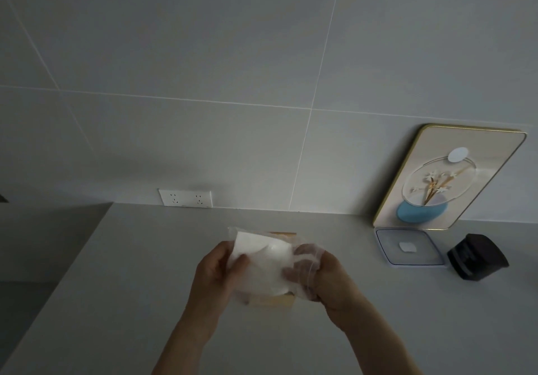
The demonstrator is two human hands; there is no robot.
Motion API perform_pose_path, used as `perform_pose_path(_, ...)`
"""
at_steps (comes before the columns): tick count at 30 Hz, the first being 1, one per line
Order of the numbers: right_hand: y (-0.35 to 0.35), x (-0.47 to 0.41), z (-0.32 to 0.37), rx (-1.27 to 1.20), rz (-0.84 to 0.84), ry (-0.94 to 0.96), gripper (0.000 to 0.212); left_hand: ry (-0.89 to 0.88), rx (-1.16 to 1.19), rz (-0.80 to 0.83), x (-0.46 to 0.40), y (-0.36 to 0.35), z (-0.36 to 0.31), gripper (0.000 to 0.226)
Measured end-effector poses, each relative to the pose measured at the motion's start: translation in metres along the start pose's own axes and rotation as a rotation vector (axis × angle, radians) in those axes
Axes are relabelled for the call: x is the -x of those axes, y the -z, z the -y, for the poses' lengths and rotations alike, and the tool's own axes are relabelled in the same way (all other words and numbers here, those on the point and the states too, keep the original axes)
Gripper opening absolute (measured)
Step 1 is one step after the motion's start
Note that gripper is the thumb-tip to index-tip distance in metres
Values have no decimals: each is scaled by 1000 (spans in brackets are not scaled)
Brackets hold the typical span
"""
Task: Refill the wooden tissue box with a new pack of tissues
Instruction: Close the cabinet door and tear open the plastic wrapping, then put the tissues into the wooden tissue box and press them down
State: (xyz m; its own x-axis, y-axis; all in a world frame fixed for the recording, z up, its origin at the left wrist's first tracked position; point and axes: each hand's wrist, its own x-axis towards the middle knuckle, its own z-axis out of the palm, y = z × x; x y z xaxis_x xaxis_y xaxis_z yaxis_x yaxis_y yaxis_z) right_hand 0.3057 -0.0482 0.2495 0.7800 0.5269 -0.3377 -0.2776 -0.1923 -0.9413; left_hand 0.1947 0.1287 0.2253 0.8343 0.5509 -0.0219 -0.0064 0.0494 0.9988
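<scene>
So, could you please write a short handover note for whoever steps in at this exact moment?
Left hand: gripping the left end of the tissue pack.
Right hand: gripping the pack's right end through its clear wrapper.
The pack is held in the air just above the wooden tissue box, which sits on the counter and is mostly hidden behind it.
Done: pack picked up and brought over the box.
Left: whether the wrapper is open yet is unclear; free the tissues, load them into the box, close it.
</scene>
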Motion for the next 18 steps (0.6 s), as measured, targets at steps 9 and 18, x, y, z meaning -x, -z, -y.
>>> perform_pose_path(9, 7, -9, -9, -179, -355, -18, 42, 137, 61, -288, -8, 11, 19, 13)
perform_pose_path(18, 13, -9, -38, -302, -293, -167, 39, 353, 164, -578, 8, 66, 82, 21)
